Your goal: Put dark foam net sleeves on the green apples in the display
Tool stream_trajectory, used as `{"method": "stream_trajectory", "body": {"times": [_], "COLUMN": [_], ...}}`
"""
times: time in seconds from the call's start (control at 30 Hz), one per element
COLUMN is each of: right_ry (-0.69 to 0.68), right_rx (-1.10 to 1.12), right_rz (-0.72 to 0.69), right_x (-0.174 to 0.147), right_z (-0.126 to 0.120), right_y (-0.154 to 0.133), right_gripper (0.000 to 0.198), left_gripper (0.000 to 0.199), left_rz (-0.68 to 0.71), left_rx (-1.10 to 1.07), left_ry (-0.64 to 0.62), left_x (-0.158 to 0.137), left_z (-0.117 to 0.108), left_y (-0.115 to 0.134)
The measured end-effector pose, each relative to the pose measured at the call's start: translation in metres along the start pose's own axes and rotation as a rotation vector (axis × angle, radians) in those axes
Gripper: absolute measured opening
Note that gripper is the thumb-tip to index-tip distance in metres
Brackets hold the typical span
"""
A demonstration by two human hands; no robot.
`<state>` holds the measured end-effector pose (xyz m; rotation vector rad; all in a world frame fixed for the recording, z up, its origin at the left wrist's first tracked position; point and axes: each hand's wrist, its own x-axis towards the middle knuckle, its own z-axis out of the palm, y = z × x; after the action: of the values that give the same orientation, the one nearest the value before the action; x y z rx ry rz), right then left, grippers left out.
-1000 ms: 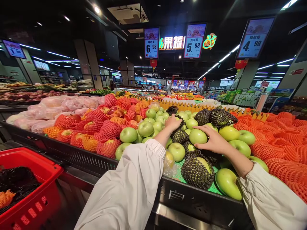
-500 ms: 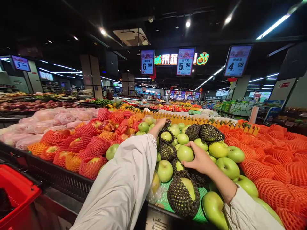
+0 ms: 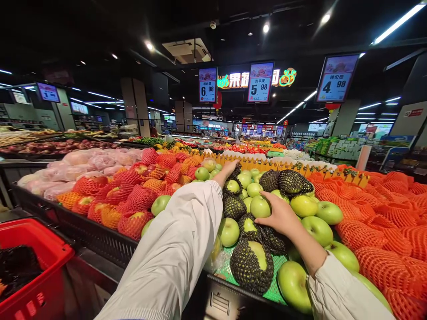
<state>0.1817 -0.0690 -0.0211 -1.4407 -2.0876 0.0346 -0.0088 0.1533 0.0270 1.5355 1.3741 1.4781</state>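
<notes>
My right hand (image 3: 280,213) curls its thumb and fingers around a bare green apple (image 3: 260,207) in the middle of the pile. At the back of the pile, my left hand (image 3: 229,170) touches a green apple in black foam netting (image 3: 237,169); its fingers are mostly hidden. Between my arms lie more netted apples, among them a large one (image 3: 251,266) near the front edge. A bare apple (image 3: 228,232) rests beside my left sleeve, and another (image 3: 293,284) sits by my right wrist.
Fruit in red and orange netting (image 3: 133,200) fills the left side, with orange-netted fruit (image 3: 383,231) on the right. A yellow picket fence (image 3: 287,164) runs behind. A red basket (image 3: 43,284) holding a black bag (image 3: 20,266) stands at lower left. Price screens (image 3: 260,82) hang overhead.
My right hand and the green apple have shifted slightly back, away from me. My left hand stays at the back by the netted apple. The view has turned slightly left, showing more of the basket.
</notes>
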Motion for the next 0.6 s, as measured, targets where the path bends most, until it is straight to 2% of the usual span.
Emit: {"method": "stream_trajectory", "body": {"times": [0.13, 0.27, 0.33, 0.37, 0.5, 0.6], "right_ry": [-0.059, -0.074, -0.079, -0.084, -0.141, -0.246], "right_rx": [-0.018, -0.01, -0.007, -0.009, -0.054, -0.126], "right_rz": [-0.03, -0.051, -0.05, -0.046, -0.04, -0.027], "right_x": [0.003, 0.004, 0.004, 0.004, 0.01, 0.026], "right_z": [-0.002, -0.001, -0.001, -0.001, -0.01, -0.019], "right_y": [0.001, 0.006, 0.01, 0.011, 0.013, 0.007], "right_gripper": [0.085, 0.087, 0.088, 0.087, 0.079, 0.076], "left_gripper": [0.016, 0.022, 0.024, 0.024, 0.035, 0.042], "left_rz": [0.066, 0.192, 0.285, 0.35, 0.702, 0.746], "left_rx": [-0.036, -0.184, -0.186, -0.099, 0.537, 0.807], "left_ry": [0.112, 0.124, 0.036, -0.032, -0.43, -0.555], "left_x": [-0.024, -0.074, -0.102, -0.114, -0.142, -0.149], "left_z": [-0.013, -0.018, -0.021, -0.024, -0.037, -0.047], "left_y": [0.024, 0.034, 0.033, 0.031, 0.027, 0.031]}}
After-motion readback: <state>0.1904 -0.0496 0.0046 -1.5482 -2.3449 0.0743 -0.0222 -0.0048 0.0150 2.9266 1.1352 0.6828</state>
